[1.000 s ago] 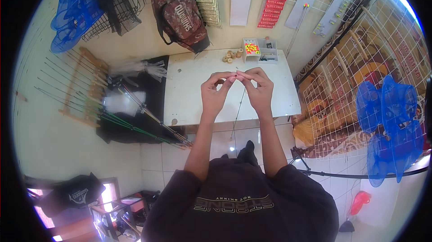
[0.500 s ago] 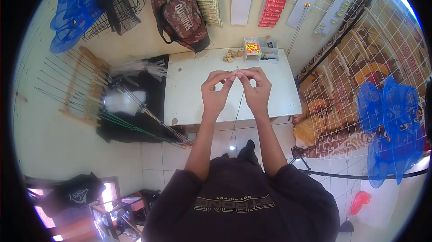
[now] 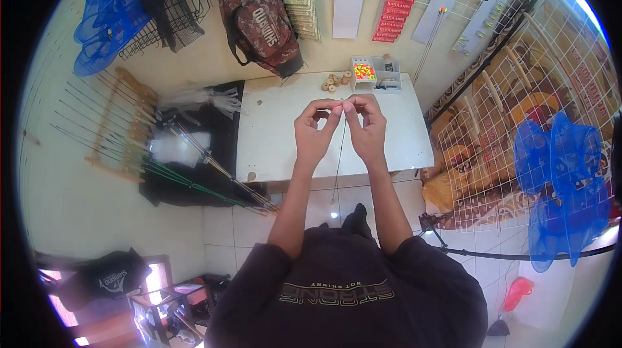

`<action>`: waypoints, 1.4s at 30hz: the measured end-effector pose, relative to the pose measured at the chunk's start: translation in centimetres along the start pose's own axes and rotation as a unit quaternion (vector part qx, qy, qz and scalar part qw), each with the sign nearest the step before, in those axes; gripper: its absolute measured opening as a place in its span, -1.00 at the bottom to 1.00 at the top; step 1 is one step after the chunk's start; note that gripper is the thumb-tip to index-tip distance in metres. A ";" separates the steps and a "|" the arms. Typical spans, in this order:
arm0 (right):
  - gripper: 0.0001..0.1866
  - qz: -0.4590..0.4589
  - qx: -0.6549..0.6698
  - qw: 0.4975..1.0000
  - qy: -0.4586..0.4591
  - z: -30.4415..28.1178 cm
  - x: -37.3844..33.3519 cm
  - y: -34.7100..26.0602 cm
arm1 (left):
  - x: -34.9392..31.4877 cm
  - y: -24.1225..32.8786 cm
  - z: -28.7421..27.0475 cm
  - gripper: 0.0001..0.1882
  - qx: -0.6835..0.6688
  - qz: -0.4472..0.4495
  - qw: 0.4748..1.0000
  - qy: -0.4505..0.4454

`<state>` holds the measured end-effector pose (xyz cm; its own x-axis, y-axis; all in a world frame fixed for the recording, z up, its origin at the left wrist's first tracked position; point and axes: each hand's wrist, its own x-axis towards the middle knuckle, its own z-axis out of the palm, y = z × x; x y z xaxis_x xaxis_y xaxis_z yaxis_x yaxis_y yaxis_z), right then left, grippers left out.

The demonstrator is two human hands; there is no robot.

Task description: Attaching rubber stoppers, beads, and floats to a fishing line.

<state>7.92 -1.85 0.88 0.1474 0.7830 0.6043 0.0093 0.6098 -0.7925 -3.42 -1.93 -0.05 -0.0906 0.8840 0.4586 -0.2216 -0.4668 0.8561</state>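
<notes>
Both hands up over the white rectangular table (image 3: 278,134), left hand (image 3: 315,133) and right hand (image 3: 367,129) fingers pinched shut on a thin dark dangling line (image 3: 339,154).

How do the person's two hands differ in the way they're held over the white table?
The left hand sits slightly lower, its fingers curled into an arch, while the right hand reaches a little higher with its back turned more toward the camera. A thin dark rod hangs down nearer the right hand than the left. Both meet at the fingertips, pinching something small above the white table.
</notes>
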 end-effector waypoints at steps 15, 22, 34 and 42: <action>-0.81 0.078 0.068 0.992 0.066 -0.9 2.4 -0.8 | 1.0 -0.3 0.0 -0.88 -0.021 -0.018 0.999 -0.017; -0.79 0.084 0.085 0.989 0.087 -1.1 3.3 -0.3 | 1.0 -0.2 -0.3 -0.89 -0.049 -0.012 0.998 -0.022; -0.76 0.162 0.177 0.962 0.130 -1.5 4.2 -0.5 | 0.8 0.4 -0.1 -0.89 -0.074 -0.024 0.996 -0.042; -0.77 0.113 0.185 0.970 0.114 -1.8 3.4 0.0 | 1.3 0.0 -0.5 -0.89 -0.044 -0.016 0.999 -0.003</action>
<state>10.17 0.59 2.76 0.3189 0.8803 0.3512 -0.3972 0.4606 -0.7938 -4.05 -0.77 0.40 -0.0769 0.8986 0.4319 -0.3096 -0.4333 0.8464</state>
